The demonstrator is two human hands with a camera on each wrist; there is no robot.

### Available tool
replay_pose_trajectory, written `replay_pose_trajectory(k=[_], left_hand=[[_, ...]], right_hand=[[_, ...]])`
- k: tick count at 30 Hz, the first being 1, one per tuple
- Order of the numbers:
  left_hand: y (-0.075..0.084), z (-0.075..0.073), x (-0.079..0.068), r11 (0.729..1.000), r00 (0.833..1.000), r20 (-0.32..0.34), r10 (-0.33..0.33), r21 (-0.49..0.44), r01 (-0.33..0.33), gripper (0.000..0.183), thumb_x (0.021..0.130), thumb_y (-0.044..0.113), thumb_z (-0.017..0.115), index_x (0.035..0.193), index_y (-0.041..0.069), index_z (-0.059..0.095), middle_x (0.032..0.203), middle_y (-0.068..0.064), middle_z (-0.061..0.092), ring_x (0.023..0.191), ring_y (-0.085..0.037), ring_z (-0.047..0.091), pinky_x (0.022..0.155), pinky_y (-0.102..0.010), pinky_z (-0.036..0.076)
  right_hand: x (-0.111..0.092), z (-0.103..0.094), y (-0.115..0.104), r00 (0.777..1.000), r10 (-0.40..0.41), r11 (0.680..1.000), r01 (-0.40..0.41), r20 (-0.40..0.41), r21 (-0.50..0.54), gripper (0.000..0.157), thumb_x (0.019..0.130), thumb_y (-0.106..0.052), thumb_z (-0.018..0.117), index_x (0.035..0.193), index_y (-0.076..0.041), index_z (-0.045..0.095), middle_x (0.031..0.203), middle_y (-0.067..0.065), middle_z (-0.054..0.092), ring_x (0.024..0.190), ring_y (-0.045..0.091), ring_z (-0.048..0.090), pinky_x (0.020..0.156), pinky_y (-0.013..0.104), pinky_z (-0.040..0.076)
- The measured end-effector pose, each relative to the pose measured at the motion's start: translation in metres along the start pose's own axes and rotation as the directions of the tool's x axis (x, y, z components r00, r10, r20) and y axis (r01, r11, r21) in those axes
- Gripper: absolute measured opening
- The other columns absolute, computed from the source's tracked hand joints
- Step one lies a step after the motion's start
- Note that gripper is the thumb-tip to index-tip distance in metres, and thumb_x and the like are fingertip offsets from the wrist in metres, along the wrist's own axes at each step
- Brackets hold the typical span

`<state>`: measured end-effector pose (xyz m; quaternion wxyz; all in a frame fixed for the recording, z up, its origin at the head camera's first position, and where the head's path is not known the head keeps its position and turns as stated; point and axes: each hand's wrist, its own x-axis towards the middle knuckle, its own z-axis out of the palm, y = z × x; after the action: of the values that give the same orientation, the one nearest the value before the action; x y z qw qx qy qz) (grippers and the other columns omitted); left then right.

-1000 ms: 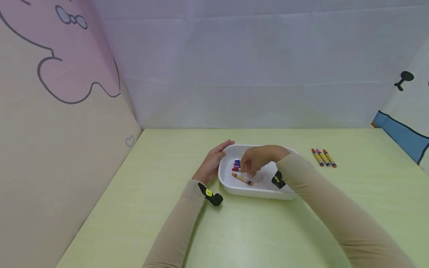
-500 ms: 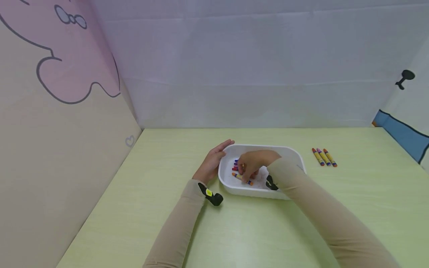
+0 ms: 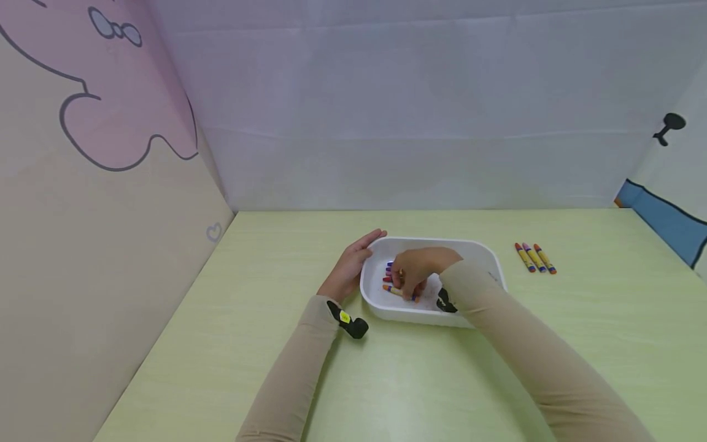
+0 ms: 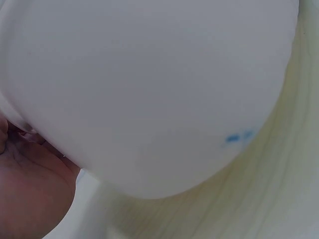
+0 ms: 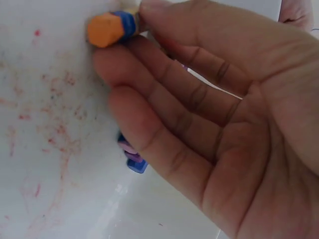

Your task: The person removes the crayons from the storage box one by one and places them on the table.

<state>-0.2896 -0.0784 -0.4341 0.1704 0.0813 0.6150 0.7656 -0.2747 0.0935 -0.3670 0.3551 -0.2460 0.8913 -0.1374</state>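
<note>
A white plastic tray [image 3: 486, 258] sits on the table with several crayons in it. My left hand [image 3: 349, 264] holds the tray's left end, thumb at the rim and fingers along the outer side. Inside the tray, my right hand [image 3: 418, 269] pinches an orange crayon [image 5: 105, 30] between thumb and fingers, low over the tray floor. Beyond that hand a few other crayons, with a red tip [image 3: 387, 279] and a blue end [image 5: 137, 165], lie partly hidden by the fingers.
Three crayons [image 3: 536, 258] lie side by side on the pale green table [image 3: 353, 387], right of the tray. A pale wall [image 3: 386, 123] rises behind the table, and a printed side wall [image 3: 127, 202] stands at the left. Coloured marks stain the tray floor.
My right hand has moved from the crayons at the back of the tray toward the viewer and onto the orange crayon, which it now pinches. The left hand stays at the rim.
</note>
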Motion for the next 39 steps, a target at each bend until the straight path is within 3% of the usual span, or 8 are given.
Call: replay_pose_trajectory(k=[11,20,25,30,39], left_hand=[[0.001,0.001,-0.001,1.000,1.000,0.000,0.000,0.004,0.000,0.050,0.099,0.002,0.030,0.148,0.012,0.038,0.154,-0.002,0.038,0.143,-0.022,0.031,0.119,-0.038,0.027],[0.003,0.003,-0.003,1.000,1.000,0.001,-0.018,0.000,0.018,0.050,0.100,0.003,0.029,0.148,0.013,0.037,0.154,0.001,0.038,0.143,-0.023,0.032,0.118,-0.038,0.029],[0.005,0.003,-0.003,1.000,1.000,0.003,-0.001,-0.010,0.001,0.050,0.100,0.001,0.028,0.148,0.010,0.036,0.155,-0.003,0.036,0.143,-0.025,0.031,0.118,-0.039,0.028],[0.007,0.002,-0.002,1.000,1.000,0.010,0.003,-0.003,-0.003,0.050,0.100,0.001,0.027,0.148,0.010,0.036,0.155,-0.002,0.036,0.144,-0.025,0.031,0.118,-0.040,0.028],[0.004,0.002,-0.002,1.000,1.000,0.003,-0.017,0.003,0.017,0.050,0.101,0.004,0.028,0.150,0.011,0.034,0.154,0.001,0.037,0.143,-0.023,0.032,0.118,-0.037,0.029]], right_hand=[[-0.009,-0.013,0.015,0.999,-0.034,0.999,0.034,-0.003,0.039,0.012,0.082,-0.008,0.067,0.093,-0.011,0.063,0.081,0.000,0.061,0.065,0.011,0.057,0.064,0.022,0.051],[-0.043,-0.038,0.034,0.992,-0.071,0.995,0.077,-0.108,0.059,0.020,0.086,-0.011,0.066,0.106,-0.010,0.065,0.084,0.005,0.066,0.072,0.016,0.063,0.071,0.030,0.055],[-0.067,-0.051,0.053,0.974,-0.102,0.987,0.124,-0.200,0.103,0.022,0.089,-0.011,0.063,0.110,-0.006,0.065,0.085,0.007,0.068,0.078,0.024,0.068,0.077,0.039,0.057],[-0.086,-0.058,0.073,0.952,-0.103,0.983,0.142,-0.287,0.119,0.026,0.090,-0.014,0.062,0.114,-0.005,0.064,0.088,0.010,0.071,0.081,0.024,0.069,0.076,0.036,0.056],[-0.114,-0.058,0.118,0.910,-0.013,0.976,0.102,-0.415,0.194,0.034,0.092,-0.020,0.063,0.122,-0.003,0.061,0.096,0.011,0.072,0.083,0.019,0.068,0.075,0.032,0.057]])
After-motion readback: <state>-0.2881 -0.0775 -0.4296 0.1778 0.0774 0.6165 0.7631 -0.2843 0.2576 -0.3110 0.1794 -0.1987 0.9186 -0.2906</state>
